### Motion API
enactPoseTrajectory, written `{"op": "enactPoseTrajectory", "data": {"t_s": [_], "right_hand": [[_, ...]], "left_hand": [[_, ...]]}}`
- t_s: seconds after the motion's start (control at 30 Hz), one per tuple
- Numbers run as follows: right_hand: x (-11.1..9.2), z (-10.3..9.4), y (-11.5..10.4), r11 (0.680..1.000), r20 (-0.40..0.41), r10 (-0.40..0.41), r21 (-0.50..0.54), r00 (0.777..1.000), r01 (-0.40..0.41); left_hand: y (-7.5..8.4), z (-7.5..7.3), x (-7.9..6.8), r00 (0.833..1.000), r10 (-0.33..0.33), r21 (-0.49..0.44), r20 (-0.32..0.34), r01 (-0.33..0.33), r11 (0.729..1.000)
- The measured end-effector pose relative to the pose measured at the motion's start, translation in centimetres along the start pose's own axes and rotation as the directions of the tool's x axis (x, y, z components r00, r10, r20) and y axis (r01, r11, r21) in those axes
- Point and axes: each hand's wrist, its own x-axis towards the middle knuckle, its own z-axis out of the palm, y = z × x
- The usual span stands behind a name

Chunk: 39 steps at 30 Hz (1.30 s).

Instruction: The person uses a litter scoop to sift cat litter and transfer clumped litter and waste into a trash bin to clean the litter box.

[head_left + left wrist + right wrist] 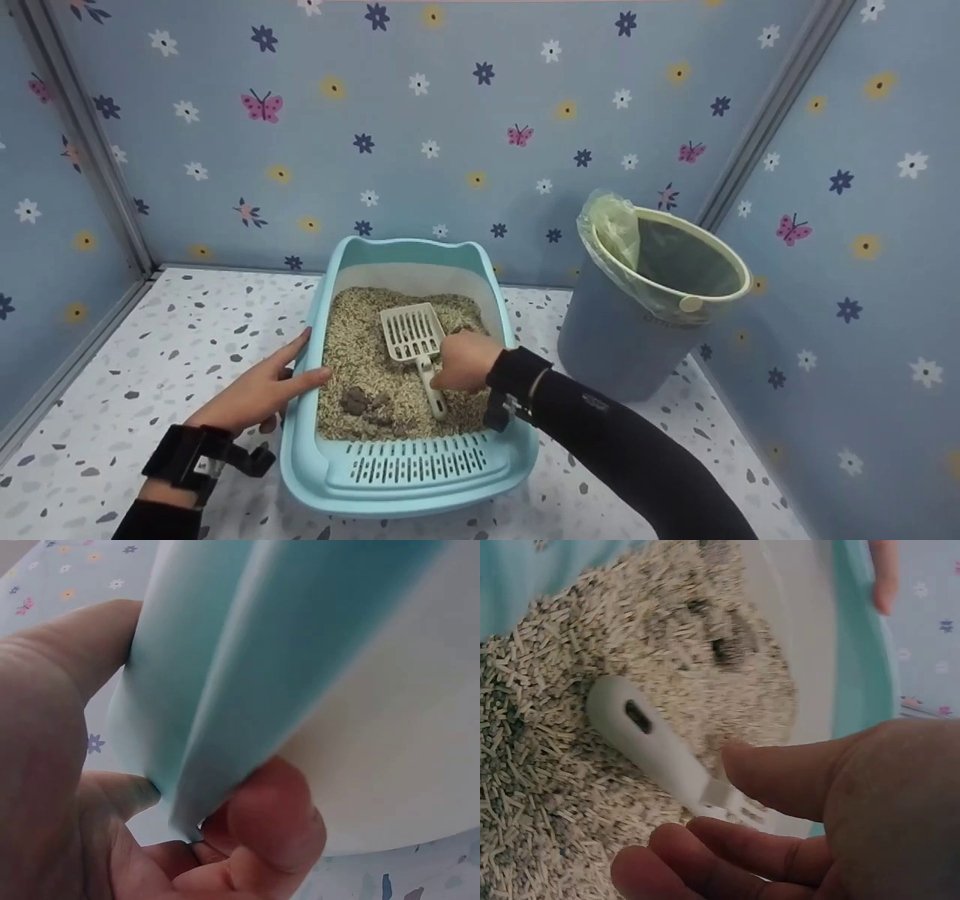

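A light blue litter box (pixel 409 502) holds beige pellet litter (pixel 352 322). My left hand (pixel 259 386) grips its left wall, the thumb over the rim and the fingers outside; the left wrist view shows the wall (pixel 202 682) between thumb and fingers. On the litter lies a beige slotted litter scoop (pixel 412 330), its handle (pixel 645 742) toward the front of the box. Over the scoop's neck is my right hand (pixel 469 360), thumb and fingers spread apart either side of it in the right wrist view. Dark clumps (pixel 364 405) sit at the litter's front left.
Right of the box stands a blue-grey bin (pixel 622 352) with a cream rim (pixel 720 247) and a pale green liner bag (pixel 615 225) bunched over its edge. The speckled floor (pixel 195 337) meets flower-patterned walls (pixel 450 112) behind and at both sides.
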Motion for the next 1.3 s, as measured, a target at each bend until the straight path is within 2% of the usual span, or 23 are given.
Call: {"op": "enactPoseTrajectory", "data": {"t_s": [0.1, 0.2, 0.57, 0.67, 0.77, 0.83, 1.0, 1.03, 1.07, 1.3], "right_hand": [[1.3, 0.8, -0.2, 0.999, 0.023, 0.045, 0.001, 0.999, -0.045], [2.1, 1.4, -0.4, 0.998, 0.006, 0.067, 0.004, 0.998, -0.067], [3.1, 2.7, -0.1, 0.999, -0.043, 0.044, 0.005, 0.998, -0.044], [3.5, 2.9, 0.1, 0.998, -0.024, 0.057, 0.005, 0.998, -0.057], [3.8, 2.8, 0.5, 0.996, 0.005, 0.083, 0.04, 0.997, -0.083], [5.7, 4.1, 2.4, 0.996, -0.02, 0.061, 0.064, 0.998, -0.06], [5.4, 3.3, 3.0, 0.966, -0.01, 0.04, 0.257, 0.999, -0.036], [4.1, 2.1, 2.1, 0.954, 0.007, 0.048, 0.295, 0.999, -0.047], [3.5, 1.5, 1.7, 0.946, 0.018, 0.068, 0.315, 0.998, -0.07], [3.6, 0.8, 2.2, 0.928, 0.004, 0.102, 0.36, 0.995, -0.096]], "left_hand": [[0.0, 0.0, 0.0, 1.0, -0.001, 0.008, 0.003, 0.001, 1.0], [0.0, 0.0, -0.1, 1.0, -0.007, 0.013, 0.002, 0.007, 1.0], [0.1, -0.1, -0.4, 1.0, -0.021, 0.008, 0.0, 0.021, 1.0], [0.0, -0.1, -0.4, 1.0, -0.009, -0.01, 0.011, 0.009, 1.0], [-0.1, 0.0, -0.2, 1.0, -0.001, -0.015, 0.014, 0.001, 1.0], [-0.1, 0.0, -0.2, 1.0, 0.004, -0.019, 0.014, -0.004, 1.0], [-0.1, 0.1, -0.1, 1.0, -0.006, -0.011, 0.001, 0.006, 1.0], [0.0, 0.1, -0.1, 1.0, -0.006, -0.009, 0.0, 0.006, 1.0], [0.0, 0.1, -0.1, 1.0, -0.008, -0.005, -0.002, 0.008, 1.0], [0.0, 0.1, -0.1, 1.0, -0.001, 0.003, -0.001, 0.001, 1.0]]}}
